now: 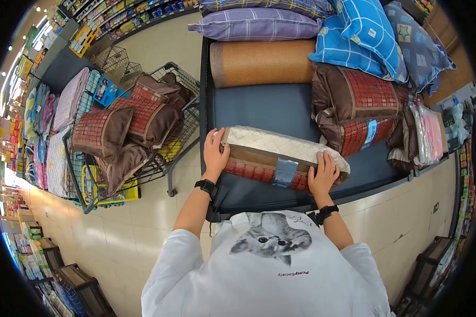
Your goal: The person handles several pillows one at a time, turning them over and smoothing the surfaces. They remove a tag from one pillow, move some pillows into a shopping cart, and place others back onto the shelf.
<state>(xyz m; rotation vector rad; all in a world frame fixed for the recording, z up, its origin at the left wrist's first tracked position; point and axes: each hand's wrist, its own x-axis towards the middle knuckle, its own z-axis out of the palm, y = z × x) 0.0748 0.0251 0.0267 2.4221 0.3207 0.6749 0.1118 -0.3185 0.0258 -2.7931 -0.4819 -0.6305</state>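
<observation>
Between my two hands, a pillow (248, 171) with red beaded matting, brown trim and a pale quilted side is held over the dark display shelf (259, 108), tilted on its edge. A blue paper band wraps its middle. My left hand (215, 153) grips the left end, thumb in front and fingers over the top. At the right end my right hand (323, 171) lies over the front and top edge, its fingers bent round it. Whether the pillow's lower edge touches the shelf is hidden from me.
Matching brown-and-red pillows (354, 100) are stacked on the shelf's right. Behind lie a rolled mat (264, 62), purple pillows (256, 24) and blue pillows (354, 45). A shopping cart (177, 113) with similar pillows stands to the left. Packaged pink items (428, 132) sit far right.
</observation>
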